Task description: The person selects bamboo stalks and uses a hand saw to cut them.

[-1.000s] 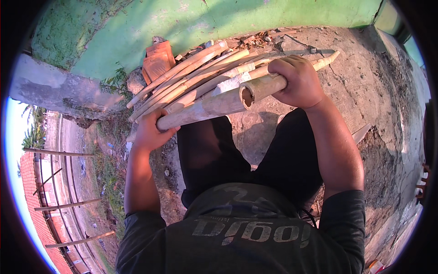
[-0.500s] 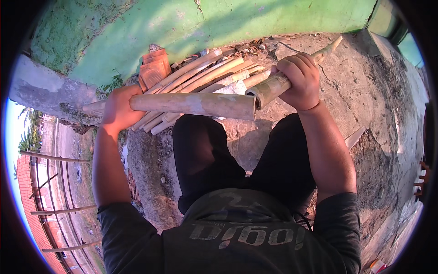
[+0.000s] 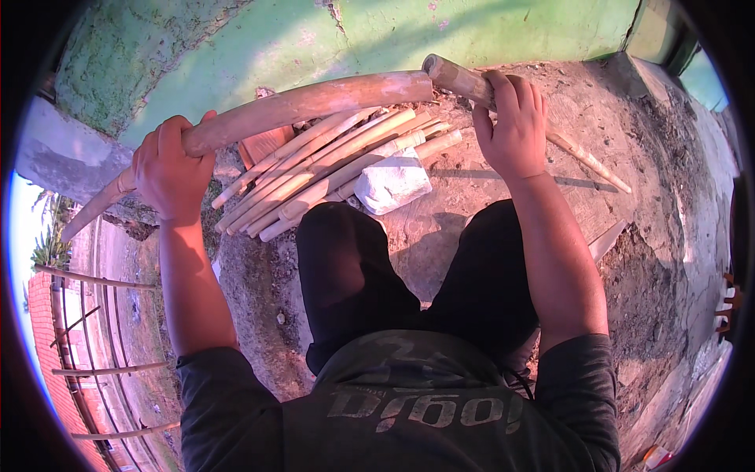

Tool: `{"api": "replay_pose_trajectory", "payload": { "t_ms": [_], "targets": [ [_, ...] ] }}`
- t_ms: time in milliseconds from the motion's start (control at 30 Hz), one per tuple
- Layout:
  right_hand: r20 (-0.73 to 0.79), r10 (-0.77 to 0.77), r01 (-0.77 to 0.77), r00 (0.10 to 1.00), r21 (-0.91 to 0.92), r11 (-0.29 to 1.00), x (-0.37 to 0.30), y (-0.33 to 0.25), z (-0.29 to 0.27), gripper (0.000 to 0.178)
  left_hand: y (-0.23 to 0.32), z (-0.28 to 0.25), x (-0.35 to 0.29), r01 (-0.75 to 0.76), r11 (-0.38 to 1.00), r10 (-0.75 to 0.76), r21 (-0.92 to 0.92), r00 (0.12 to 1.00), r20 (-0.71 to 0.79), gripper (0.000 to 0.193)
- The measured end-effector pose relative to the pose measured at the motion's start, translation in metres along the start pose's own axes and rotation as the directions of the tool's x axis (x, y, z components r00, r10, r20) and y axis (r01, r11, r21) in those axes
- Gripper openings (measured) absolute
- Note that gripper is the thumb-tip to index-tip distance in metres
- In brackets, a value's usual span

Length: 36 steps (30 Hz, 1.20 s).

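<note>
My left hand (image 3: 174, 169) is wrapped around a long, pale length of bamboo (image 3: 314, 108), which slants up to the right across the front of me. My right hand (image 3: 515, 134) grips a second length of bamboo (image 3: 464, 81); its hollow end shows at upper left and its thin end reaches down to the right. The inner ends of the two lengths meet or nearly meet near the wall; I cannot tell whether they touch. Below them on the ground lies a pile of bamboo pieces (image 3: 314, 169), with a whitish stone block (image 3: 397, 181) at its right side.
A weathered green wall (image 3: 503, 27) runs along the far side. Reddish tiles or bricks (image 3: 266, 145) stand behind the pile. A pale, pointed flat piece (image 3: 608, 241) lies on the ground beyond my right knee. At far left, a rail fence (image 3: 110, 370) borders a dirt path.
Both hands have lifted the bamboo lengths away from my lap toward the wall. The right length has swung round, its thin end now pointing down to the right, and the stone block is uncovered.
</note>
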State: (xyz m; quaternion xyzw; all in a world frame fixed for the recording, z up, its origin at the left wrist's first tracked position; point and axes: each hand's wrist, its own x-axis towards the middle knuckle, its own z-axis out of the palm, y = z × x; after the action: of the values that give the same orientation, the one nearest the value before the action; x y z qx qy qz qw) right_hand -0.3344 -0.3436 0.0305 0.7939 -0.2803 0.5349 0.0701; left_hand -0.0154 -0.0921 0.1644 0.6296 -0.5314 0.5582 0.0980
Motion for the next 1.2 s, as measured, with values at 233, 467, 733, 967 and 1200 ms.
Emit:
{"api": "replay_pose_trajectory", "payload": {
  "t_ms": [233, 467, 733, 967, 1200],
  "targets": [
    [-0.047, 0.022, -0.017, 0.999, 0.117, 0.993, -0.004, 0.009, 0.005, 0.043, 0.026, 0.014, -0.039, 0.201, 0.978, -0.196, -0.051, 0.976, 0.093, 0.026],
    [0.337, 0.157, -0.251, 0.928, 0.255, 0.934, -0.001, 0.006, -0.01, 0.043, 0.035, 0.03, -0.086, 0.284, 0.952, -0.262, -0.113, 0.949, 0.177, 0.023],
    [0.484, 0.121, -0.224, 0.867, 0.162, 0.961, -0.002, 0.009, -0.01, 0.042, 0.045, 0.037, -0.114, 0.398, 0.9, -0.339, -0.178, 0.895, 0.289, 0.026],
    [0.209, 0.037, -0.07, 0.977, 0.153, 0.986, -0.004, 0.004, -0.01, 0.044, 0.07, 0.044, -0.126, 0.533, 0.801, -0.436, -0.272, 0.831, 0.346, 0.026],
    [0.117, 0.06, -0.075, 0.991, 0.128, 0.989, -0.003, 0.0, -0.014, 0.04, 0.083, 0.051, -0.135, 0.509, 0.805, -0.415, -0.306, 0.851, 0.323, 0.028]
  ]
}}
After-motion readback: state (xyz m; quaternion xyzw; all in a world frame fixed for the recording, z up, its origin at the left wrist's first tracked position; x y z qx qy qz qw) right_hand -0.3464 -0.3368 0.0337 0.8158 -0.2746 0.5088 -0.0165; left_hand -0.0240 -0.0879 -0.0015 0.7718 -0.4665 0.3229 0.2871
